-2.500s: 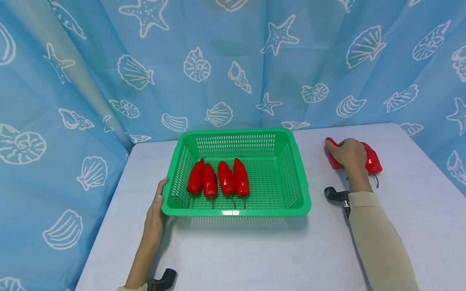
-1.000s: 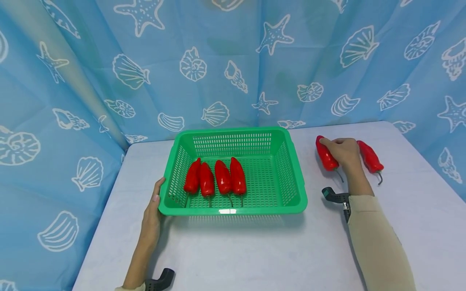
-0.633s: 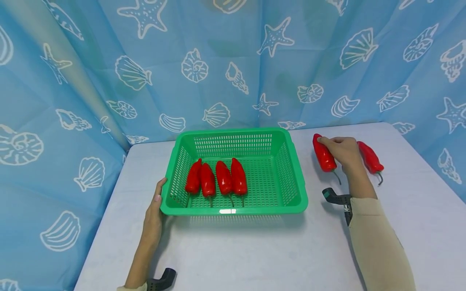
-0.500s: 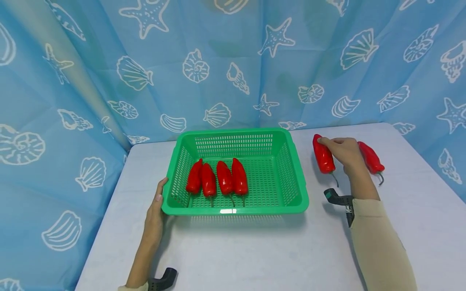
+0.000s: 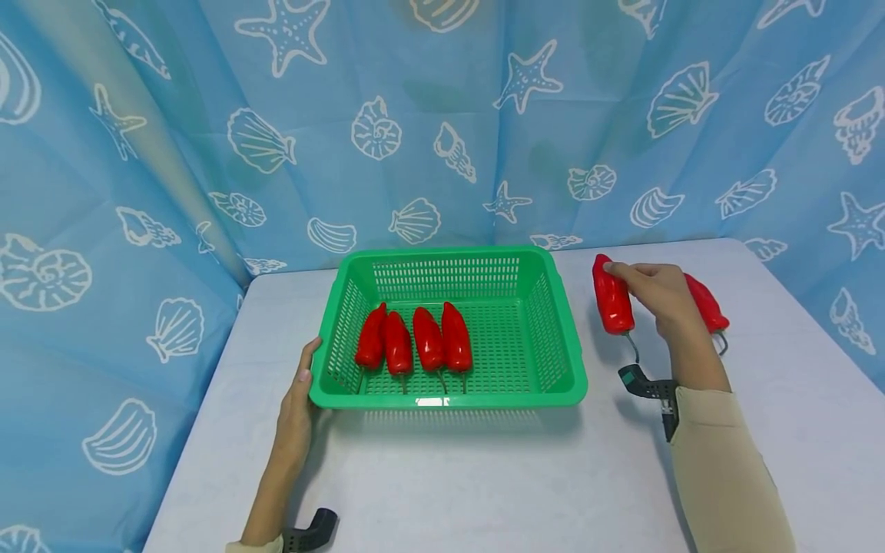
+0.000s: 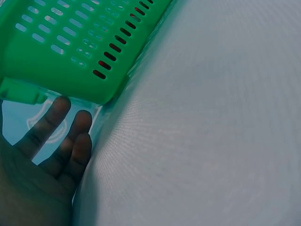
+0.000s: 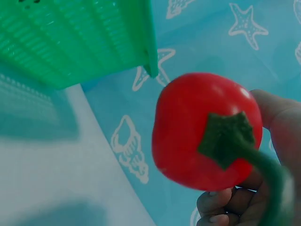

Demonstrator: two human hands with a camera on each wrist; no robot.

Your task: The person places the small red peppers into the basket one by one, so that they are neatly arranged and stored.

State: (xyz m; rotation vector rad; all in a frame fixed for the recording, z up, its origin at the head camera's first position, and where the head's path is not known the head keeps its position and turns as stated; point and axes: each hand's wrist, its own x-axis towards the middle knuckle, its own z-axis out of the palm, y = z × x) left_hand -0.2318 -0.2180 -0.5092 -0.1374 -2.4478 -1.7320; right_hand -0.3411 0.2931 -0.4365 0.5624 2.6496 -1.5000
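My right hand (image 5: 660, 292) pinches a glossy red pepper (image 5: 613, 301) near its tip, to the right of the green basket (image 5: 484, 402). The pepper's stem hangs down, and in the right wrist view its stem end (image 7: 225, 139) faces the camera, hiding part of the fingers. Another red pepper (image 5: 707, 303) lies on the table just beyond that hand, partly covered by it. On the basket's left side, my left hand (image 5: 293, 418) touches the rim with its fingers extended. The left wrist view has these fingers (image 6: 59, 110) straight beside the basket's corner.
Several red peppers (image 5: 429, 338) lie side by side in the left half of the basket, stems toward me. A white cloth covers the table (image 5: 442, 484). Behind and to the left hangs a blue curtain (image 5: 415, 84) with shell prints.
My right hand has separated one pepper from the other, moved it slightly left, and raised it so its stem hangs down. The left hand stays at the basket.
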